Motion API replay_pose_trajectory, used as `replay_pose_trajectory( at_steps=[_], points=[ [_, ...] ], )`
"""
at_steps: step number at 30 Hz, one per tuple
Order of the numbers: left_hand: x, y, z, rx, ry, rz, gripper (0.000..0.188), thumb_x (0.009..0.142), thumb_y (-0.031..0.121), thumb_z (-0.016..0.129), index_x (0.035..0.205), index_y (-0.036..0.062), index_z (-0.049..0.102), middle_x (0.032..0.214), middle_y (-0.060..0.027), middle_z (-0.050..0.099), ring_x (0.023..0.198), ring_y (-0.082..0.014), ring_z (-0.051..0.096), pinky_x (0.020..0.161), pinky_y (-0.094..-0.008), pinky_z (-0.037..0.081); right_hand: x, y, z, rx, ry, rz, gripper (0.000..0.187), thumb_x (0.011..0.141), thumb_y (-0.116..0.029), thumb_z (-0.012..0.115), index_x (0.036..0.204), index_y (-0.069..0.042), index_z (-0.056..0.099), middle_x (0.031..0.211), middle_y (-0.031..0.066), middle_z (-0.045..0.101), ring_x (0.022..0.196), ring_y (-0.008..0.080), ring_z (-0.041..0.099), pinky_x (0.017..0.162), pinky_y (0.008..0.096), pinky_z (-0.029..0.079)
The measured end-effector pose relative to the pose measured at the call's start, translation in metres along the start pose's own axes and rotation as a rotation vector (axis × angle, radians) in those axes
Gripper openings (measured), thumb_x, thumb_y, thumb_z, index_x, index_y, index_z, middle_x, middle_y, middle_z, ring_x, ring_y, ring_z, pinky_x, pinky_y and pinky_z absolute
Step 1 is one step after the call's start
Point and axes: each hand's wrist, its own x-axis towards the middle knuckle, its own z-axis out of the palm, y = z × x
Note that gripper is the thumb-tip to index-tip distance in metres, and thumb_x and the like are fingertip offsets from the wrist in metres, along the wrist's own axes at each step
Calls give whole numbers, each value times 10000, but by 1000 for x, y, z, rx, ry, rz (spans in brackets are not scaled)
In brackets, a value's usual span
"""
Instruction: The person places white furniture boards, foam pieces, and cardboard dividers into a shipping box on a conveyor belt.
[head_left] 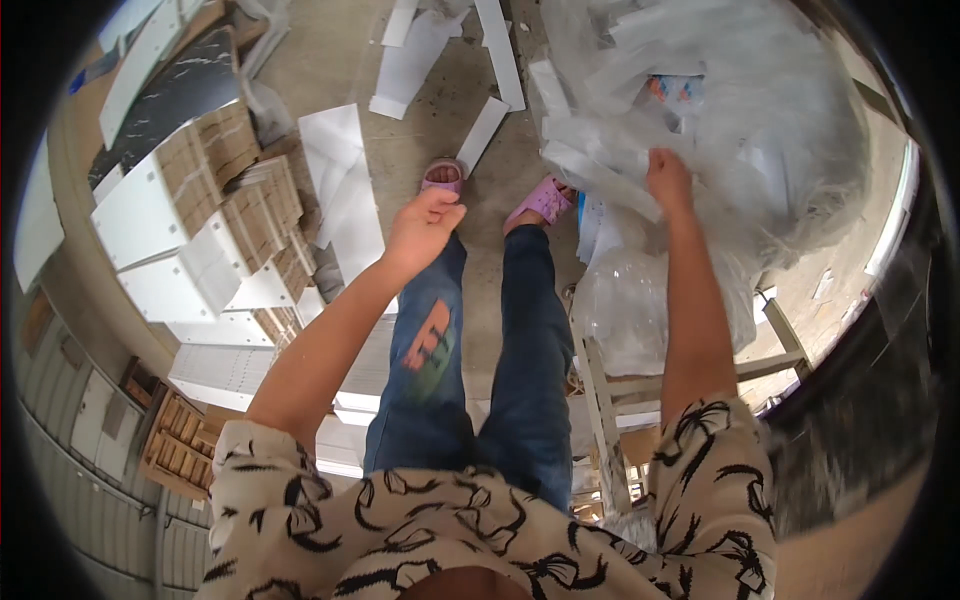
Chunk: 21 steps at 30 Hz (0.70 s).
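Observation:
My right hand point(669, 182) is closed on the edge of a clear plastic sheet point(615, 165), part of a large heap of crumpled plastic film point(780, 130) at the right. My left hand point(424, 228) hangs in front of my left foot with its fingers curled in. Nothing shows between those fingers. Beneath the right forearm bulges a full clear plastic bag point(625, 310), next to the heap. A small printed piece in blue and orange point(676, 88) shows through the film.
White strips point(500, 50) and bent white sheets point(340, 170) lie on the concrete floor. Stacked white-faced boards point(165, 220) stand at the left. A metal frame point(600, 400) is near my right leg. Wooden crates point(175, 440) sit at the lower left.

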Motion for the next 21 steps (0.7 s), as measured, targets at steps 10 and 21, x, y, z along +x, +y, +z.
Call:
replay_pose_trajectory(
  at_steps=[10,21],
  points=[
    [44,-55,189,-220,-81,-133,199,810,134,635,969,25,587,764,-66,615,675,-139,570,636,-263,466,176,157,108,-114,-426,-44,355,907,-337,370,1042,-94,591,1067,189,590,1004,369,540,856,432,420],
    [67,-54,163,-204,-106,-253,217,845,129,623,1032,24,592,857,-12,606,792,-68,550,707,-198,436,137,142,109,-843,-845,-204,386,828,-335,483,1058,-40,583,1072,188,577,1046,334,523,900,434,396]
  ],
)
